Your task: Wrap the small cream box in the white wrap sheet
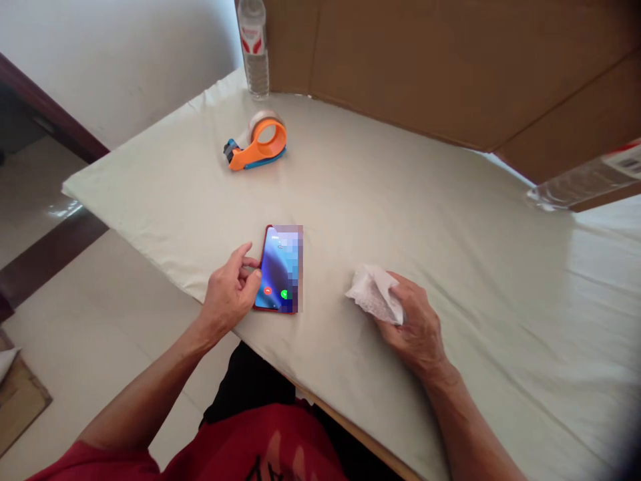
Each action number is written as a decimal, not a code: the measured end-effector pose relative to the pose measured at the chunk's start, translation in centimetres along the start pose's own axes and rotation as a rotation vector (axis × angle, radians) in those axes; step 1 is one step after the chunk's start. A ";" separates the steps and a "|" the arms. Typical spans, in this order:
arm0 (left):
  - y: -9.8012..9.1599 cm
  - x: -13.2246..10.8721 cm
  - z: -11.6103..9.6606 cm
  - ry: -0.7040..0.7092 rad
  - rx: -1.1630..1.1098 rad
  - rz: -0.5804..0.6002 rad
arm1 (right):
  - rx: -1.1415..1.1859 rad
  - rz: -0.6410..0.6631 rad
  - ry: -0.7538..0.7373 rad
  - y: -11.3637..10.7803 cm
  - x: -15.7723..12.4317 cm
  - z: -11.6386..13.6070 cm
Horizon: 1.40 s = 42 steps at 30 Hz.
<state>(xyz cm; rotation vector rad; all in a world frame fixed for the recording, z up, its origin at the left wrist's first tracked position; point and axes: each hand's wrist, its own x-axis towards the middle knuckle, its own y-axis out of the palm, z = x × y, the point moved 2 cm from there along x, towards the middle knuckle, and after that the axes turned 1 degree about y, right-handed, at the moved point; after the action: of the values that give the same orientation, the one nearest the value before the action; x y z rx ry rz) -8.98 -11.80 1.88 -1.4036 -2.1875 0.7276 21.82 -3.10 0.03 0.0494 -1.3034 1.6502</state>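
Note:
A red-edged phone lies flat near the front edge of the cloth-covered table, its screen lit with a red and a green round button. My left hand rests at the phone's left edge, fingers curled, thumb and forefinger touching its side. My right hand lies on the table to the right of the phone, fingers closed on a crumpled white tissue.
An orange tape dispenser with a roll of tape sits at the far left of the table. A clear water bottle stands behind it. A large cardboard box fills the back. A second plastic bottle lies at the right.

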 end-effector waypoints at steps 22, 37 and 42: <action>12.1 -0.9 -10.4 0.610 -0.116 0.349 | 0.186 0.007 -0.007 -0.2 -1.3 -0.2; 11.9 -1.5 -9.9 0.601 -0.147 0.246 | 0.265 0.032 0.061 -0.4 -1.1 -0.1; 11.7 -2.1 -10.0 0.627 -0.084 0.205 | 0.275 0.047 0.070 -0.5 -1.1 -0.2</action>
<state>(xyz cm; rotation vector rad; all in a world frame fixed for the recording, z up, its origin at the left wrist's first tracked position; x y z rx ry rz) 6.05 -7.73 1.89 -1.6392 -1.6160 0.2074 22.84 -3.72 -0.34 0.1259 -1.0253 1.8463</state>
